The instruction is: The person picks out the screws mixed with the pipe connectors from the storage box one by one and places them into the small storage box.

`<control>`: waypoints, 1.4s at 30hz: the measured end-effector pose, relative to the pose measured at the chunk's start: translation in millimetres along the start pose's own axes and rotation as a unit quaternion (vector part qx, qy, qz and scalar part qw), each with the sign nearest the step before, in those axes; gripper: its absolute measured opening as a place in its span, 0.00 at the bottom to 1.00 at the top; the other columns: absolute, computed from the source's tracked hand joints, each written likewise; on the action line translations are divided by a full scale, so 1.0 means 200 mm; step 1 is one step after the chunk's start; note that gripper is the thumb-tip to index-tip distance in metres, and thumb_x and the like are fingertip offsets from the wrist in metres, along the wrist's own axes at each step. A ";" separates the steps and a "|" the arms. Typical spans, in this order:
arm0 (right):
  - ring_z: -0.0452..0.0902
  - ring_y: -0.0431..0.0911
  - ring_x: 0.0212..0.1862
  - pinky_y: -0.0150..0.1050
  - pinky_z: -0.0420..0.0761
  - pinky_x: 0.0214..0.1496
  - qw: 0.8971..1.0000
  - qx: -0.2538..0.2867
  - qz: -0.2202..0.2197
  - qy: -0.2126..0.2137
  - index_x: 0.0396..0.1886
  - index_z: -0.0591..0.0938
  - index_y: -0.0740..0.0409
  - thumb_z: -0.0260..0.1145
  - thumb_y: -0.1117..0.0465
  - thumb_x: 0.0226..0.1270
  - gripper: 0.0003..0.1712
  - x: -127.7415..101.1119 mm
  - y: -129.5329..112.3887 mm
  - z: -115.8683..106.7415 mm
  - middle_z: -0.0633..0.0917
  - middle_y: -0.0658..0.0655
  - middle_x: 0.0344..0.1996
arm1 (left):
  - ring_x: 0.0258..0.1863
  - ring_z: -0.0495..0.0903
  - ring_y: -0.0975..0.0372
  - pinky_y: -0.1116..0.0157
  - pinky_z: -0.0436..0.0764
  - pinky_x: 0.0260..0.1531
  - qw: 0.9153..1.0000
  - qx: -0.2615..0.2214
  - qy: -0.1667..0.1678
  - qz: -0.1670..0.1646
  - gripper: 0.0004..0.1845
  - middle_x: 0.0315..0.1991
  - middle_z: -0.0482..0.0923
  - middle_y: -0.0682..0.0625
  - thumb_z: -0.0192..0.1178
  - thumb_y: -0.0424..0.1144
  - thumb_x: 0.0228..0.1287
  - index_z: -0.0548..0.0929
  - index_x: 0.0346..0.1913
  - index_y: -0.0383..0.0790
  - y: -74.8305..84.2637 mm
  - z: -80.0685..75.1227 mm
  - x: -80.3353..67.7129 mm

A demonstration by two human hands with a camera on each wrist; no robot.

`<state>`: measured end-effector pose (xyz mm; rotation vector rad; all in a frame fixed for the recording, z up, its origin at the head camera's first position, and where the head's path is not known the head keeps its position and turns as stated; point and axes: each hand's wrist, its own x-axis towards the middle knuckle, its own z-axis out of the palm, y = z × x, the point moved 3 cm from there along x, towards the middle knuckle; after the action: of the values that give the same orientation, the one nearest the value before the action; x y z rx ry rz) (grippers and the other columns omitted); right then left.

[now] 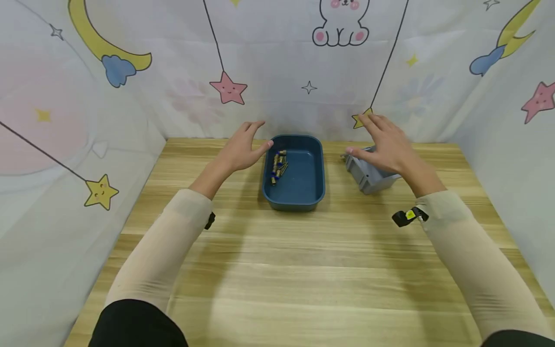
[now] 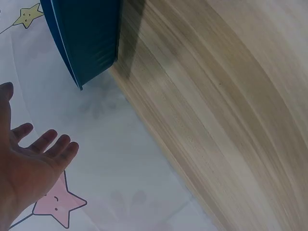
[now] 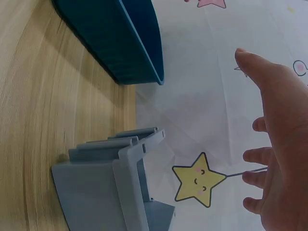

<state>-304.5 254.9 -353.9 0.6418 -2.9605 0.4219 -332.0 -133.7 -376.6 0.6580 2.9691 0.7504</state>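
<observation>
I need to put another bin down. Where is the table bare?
Bare wood fills the table's near half, between the sleeves, below the blue tray. A narrower strip separates the tray and grey bin. The far edge is crowded: left hand, right hand.

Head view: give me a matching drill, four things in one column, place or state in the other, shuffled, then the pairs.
Things:
1. blue tray
2. grey bin
3. brass fittings
4. left hand

Place or state:
A. lying in a cluster against the tray's left inner wall
B. open, fingers straight, at the tray's far left corner
C. tipped over on the table, partly under the open right hand
D. upright at the middle of the wooden table, near the back

Pairs: 1-D, 2-C, 3-A, 4-B
</observation>
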 end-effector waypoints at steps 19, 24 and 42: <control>0.46 0.66 0.84 0.75 0.53 0.77 0.999 0.039 -0.021 -0.005 0.89 0.49 0.46 0.57 0.23 0.72 0.58 0.08 -0.12 0.09 0.53 0.64 0.85 | 0.75 0.67 0.45 0.45 0.67 0.75 1.000 -0.005 0.007 -0.013 0.40 0.77 0.62 0.38 0.51 0.62 0.82 0.58 0.85 0.44 0.00 0.04 -0.03; 0.46 0.65 0.84 0.72 0.52 0.79 0.999 0.045 -0.026 -0.007 0.89 0.50 0.47 0.57 0.23 0.72 0.58 0.10 -0.15 0.10 0.54 0.63 0.85 | 0.75 0.67 0.44 0.44 0.68 0.74 1.000 -0.014 0.004 -0.020 0.39 0.78 0.61 0.38 0.52 0.60 0.82 0.58 0.85 0.44 0.01 0.06 -0.03; 0.48 0.62 0.84 0.71 0.54 0.79 0.992 0.121 -0.040 -0.001 0.88 0.55 0.46 0.67 0.29 0.69 0.57 0.14 -0.23 0.19 0.57 0.61 0.84 | 0.71 0.70 0.43 0.45 0.71 0.72 0.998 -0.036 -0.006 -0.042 0.35 0.74 0.65 0.35 0.52 0.51 0.85 0.59 0.82 0.35 -0.03 0.15 -0.01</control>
<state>-311.1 192.0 -375.4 0.7815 -2.8980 0.7811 -329.1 -126.0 -405.5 0.5288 2.9225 0.8388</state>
